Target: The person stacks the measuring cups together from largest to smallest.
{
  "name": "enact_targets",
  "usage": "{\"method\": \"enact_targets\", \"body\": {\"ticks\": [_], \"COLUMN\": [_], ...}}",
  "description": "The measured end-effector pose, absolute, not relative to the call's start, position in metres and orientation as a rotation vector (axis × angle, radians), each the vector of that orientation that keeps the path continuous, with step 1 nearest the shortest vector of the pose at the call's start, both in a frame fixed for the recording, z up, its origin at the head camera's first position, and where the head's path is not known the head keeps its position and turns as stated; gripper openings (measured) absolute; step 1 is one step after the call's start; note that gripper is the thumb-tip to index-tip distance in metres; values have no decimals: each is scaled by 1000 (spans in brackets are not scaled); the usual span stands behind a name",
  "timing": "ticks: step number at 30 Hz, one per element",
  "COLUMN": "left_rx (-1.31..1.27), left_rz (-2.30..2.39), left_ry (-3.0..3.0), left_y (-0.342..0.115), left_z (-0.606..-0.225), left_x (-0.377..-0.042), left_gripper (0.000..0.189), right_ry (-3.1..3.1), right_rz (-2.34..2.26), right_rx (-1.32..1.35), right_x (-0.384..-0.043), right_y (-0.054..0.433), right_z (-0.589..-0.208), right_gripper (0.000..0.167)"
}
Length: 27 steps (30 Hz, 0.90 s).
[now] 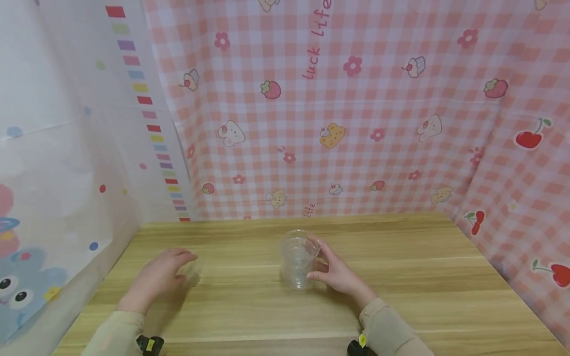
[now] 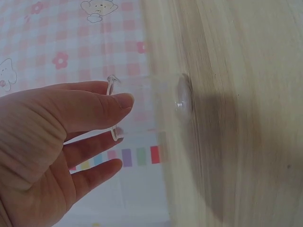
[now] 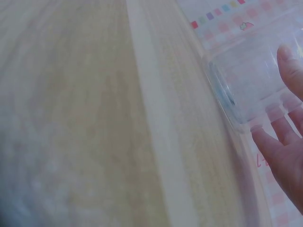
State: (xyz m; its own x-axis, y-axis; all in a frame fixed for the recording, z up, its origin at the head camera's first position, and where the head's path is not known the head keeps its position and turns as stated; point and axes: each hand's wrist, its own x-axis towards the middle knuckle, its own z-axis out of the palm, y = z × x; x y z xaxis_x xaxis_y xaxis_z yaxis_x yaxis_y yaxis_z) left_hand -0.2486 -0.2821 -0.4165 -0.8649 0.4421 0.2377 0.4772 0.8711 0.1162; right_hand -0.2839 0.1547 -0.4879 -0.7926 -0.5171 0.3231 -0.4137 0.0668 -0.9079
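My left hand [image 1: 160, 277] pinches the rim of a small clear cup [image 2: 151, 104] at the left of the table. Its thumb lies on the near side of the rim, with fingers on the far side. That cup stands upright, its thick base at the wood surface. Near the middle, my right hand [image 1: 336, 269] holds a larger clear plastic cup [image 1: 296, 262] from its right side. In the right wrist view the thumb lies along the wall of this larger cup [image 3: 251, 80], and the fingers show through from behind. It stands upright with its mouth facing up.
Both cups are on a light wood-grain table [image 1: 249, 316]. A pink checked cloth [image 1: 311, 109] hangs along its back edge and right side. A white cloth with coloured dots [image 1: 67, 163] hangs on the left.
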Motion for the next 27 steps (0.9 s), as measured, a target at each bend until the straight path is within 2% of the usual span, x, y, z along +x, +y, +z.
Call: {"method": "enact_targets", "body": {"ticks": [27], "left_rx": [-754], "left_rz": [-325], "left_ry": [-2884], "left_y": [-281], "left_z": [-414], "left_x": [-254], "left_gripper": [44], "right_ry": [2256], "right_rz": [-1816], "right_rx": [-925], "right_x": [-282], "right_y": [155], "right_z": [-485], "right_gripper": [93]}}
